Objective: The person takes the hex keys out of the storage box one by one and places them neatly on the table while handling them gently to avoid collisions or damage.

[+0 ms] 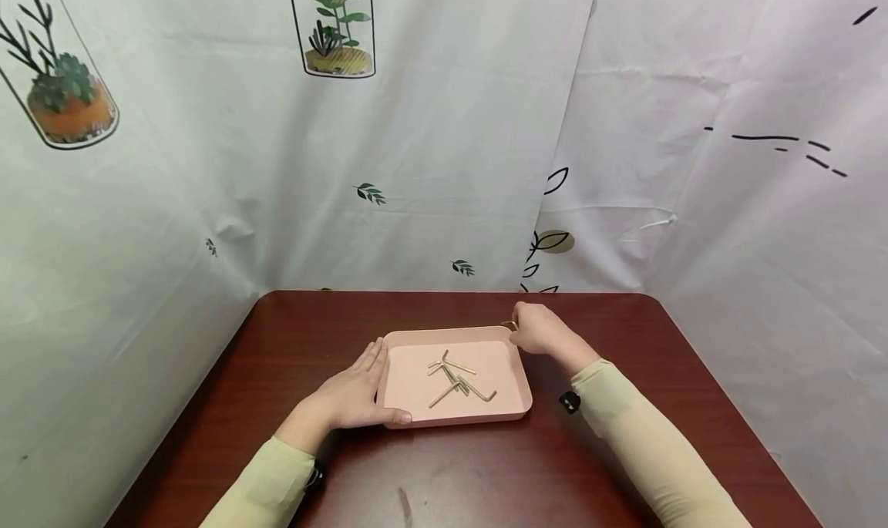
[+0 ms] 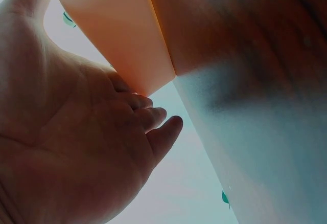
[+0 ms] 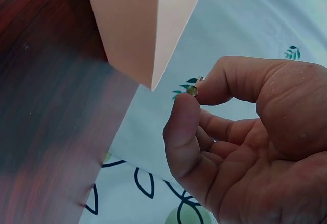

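A shallow pink tray (image 1: 486,351) stands on the table with several brass-coloured L-shaped hex keys (image 1: 459,381) lying loosely across its floor. My left hand (image 1: 354,389) rests against the tray's left side, fingers extended along the wall and thumb at the front edge. Beyond the tray's back right corner, my right hand (image 1: 544,331) pinches a brass hex key (image 1: 509,325) between thumb and index finger. Its hexagonal end (image 3: 192,90) faces the camera in the right wrist view, while the fingers hide most of its length. The tray's outer wall (image 2: 122,35) meets the left fingers in the left wrist view.
The tray sits on a dark red-brown wooden table (image 1: 472,474) with rounded back corners. White cloth (image 1: 430,150) with printed plants hangs behind and along both sides. Both forearms, in pale sleeves (image 1: 645,435) with dark wrist devices (image 1: 570,401), reach in from the front.
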A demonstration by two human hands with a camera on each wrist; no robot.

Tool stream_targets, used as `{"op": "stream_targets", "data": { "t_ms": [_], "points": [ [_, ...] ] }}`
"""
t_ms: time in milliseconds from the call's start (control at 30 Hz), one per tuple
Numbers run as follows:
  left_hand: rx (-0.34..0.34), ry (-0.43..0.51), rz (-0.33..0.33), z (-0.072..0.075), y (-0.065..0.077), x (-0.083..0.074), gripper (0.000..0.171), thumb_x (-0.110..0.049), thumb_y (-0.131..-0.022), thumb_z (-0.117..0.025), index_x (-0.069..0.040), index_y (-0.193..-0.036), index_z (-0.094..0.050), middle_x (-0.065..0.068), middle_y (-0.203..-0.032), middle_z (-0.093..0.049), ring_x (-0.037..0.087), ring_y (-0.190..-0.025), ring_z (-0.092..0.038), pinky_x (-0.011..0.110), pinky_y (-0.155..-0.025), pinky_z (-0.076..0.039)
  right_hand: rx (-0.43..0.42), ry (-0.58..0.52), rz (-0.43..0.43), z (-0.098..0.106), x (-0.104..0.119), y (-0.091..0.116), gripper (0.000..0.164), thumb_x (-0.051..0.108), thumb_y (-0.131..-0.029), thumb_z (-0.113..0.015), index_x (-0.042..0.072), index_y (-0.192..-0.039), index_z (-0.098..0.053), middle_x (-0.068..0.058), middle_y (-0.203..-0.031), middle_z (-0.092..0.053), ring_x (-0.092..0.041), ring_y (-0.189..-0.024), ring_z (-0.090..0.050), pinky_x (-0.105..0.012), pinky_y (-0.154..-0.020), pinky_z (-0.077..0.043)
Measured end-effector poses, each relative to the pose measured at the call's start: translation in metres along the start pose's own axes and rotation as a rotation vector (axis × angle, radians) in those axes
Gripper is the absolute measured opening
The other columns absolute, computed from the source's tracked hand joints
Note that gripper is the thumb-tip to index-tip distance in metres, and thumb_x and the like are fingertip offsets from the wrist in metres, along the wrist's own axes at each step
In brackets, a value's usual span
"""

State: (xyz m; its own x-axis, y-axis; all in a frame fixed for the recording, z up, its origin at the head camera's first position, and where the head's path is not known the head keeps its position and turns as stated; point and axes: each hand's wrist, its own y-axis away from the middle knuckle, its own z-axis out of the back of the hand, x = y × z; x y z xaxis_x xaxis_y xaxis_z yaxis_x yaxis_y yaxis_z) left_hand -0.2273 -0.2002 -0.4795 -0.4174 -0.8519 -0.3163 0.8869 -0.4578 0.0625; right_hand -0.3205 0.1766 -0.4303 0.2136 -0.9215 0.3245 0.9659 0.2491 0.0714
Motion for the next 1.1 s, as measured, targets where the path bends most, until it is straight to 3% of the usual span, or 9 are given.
{"op": "stream_targets", "data": {
  "t_ms": [300, 567, 1100],
  "points": [
    [-0.005, -0.004, -0.001, -0.001, 0.000, 0.000, 0.143, -0.082, -0.085, -0.076, 0.018, -0.169, -0.018, 0.036, -0.179, -0.016, 0.045, -0.169, -0.020, 0.055, -0.131, -0.033, -0.006, 0.007, 0.011, 0.002, -0.011, 0.002, 0.012, 0.007, -0.094, -0.072, 0.004, -0.101, -0.063, -0.008, -0.087, -0.063, -0.023, -0.075, -0.060, -0.037, -0.067, -0.049],
    [-0.005, -0.013, -0.007, -0.001, -0.001, 0.000, 0.142, -0.082, -0.086, -0.076, 0.017, -0.169, -0.017, 0.036, -0.179, -0.015, 0.045, -0.169, -0.019, 0.054, -0.131, -0.032, -0.046, 0.025, 0.036, 0.002, -0.024, 0.002, 0.010, 0.004, -0.085, -0.069, 0.005, -0.091, -0.062, -0.007, -0.082, -0.063, -0.024, -0.072, -0.058, -0.038, -0.067, -0.049],
    [-0.007, -0.001, -0.001, 0.000, 0.000, -0.001, 0.142, -0.081, -0.086, -0.077, 0.017, -0.169, -0.018, 0.036, -0.179, -0.016, 0.045, -0.169, -0.019, 0.055, -0.130, -0.035, -0.037, 0.041, 0.012, -0.001, -0.043, 0.002, 0.010, 0.003, -0.083, -0.070, 0.006, -0.085, -0.060, -0.006, -0.078, -0.061, -0.024, -0.070, -0.055, -0.039, -0.067, -0.049]
  ]
}}
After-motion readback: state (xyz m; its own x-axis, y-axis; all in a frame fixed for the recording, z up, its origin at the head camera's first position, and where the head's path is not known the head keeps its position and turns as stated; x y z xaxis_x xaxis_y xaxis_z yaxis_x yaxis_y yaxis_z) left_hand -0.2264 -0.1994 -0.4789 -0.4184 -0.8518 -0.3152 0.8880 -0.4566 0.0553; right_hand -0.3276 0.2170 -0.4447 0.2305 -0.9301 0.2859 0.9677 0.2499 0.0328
